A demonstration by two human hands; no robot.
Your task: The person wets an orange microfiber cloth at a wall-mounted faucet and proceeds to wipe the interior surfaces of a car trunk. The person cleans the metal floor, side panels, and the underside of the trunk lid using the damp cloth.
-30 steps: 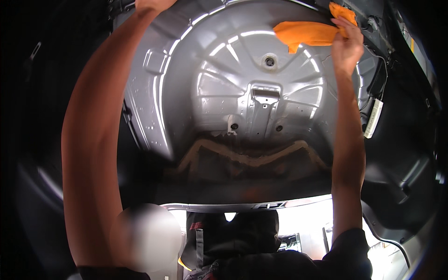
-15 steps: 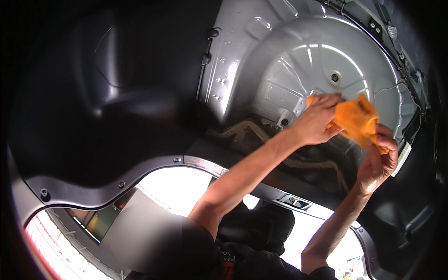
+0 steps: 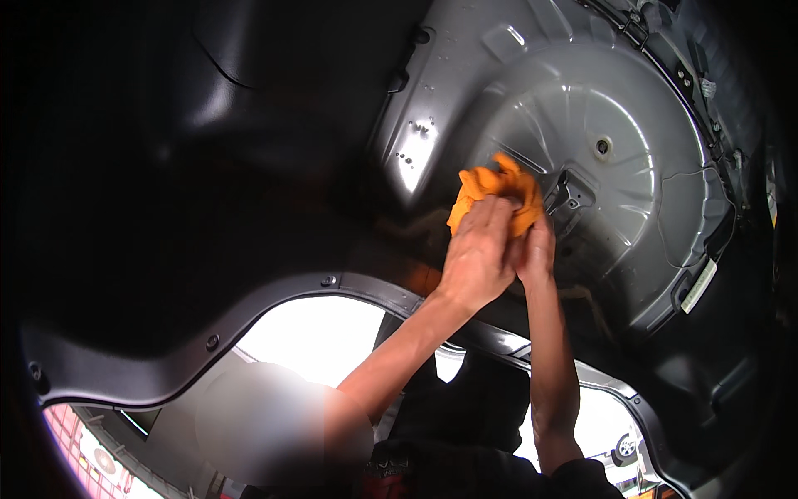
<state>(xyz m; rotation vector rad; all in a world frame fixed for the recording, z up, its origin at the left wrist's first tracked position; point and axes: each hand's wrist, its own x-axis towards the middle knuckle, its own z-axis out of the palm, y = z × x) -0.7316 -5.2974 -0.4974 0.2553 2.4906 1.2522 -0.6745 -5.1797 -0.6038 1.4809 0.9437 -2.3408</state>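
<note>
Both my hands are together on a bunched orange cloth (image 3: 499, 185), over the left part of a round grey metal spare-wheel well (image 3: 573, 116). My left hand (image 3: 482, 254) has its fingers bent into the folds. Close beside it, my right hand (image 3: 536, 245) grips the cloth from the right, its fingertips partly hidden by the left hand and the fabric. A metal bracket (image 3: 572, 195) stands in the well just right of the cloth. Farther right in the well is a round hole (image 3: 603, 147).
Black trim (image 3: 166, 266) covers the left side, and a curved sill (image 3: 274, 303) with screws runs along the near edge. A thin wire (image 3: 665, 204) loops along the well's right rim. Near it sits a pale label (image 3: 699, 287). A black latch strip (image 3: 399, 79) borders the well's left.
The orange cloth, stretched between my hands before, is now bunched up. Both hands have moved left and come together, and the view has shifted slightly.
</note>
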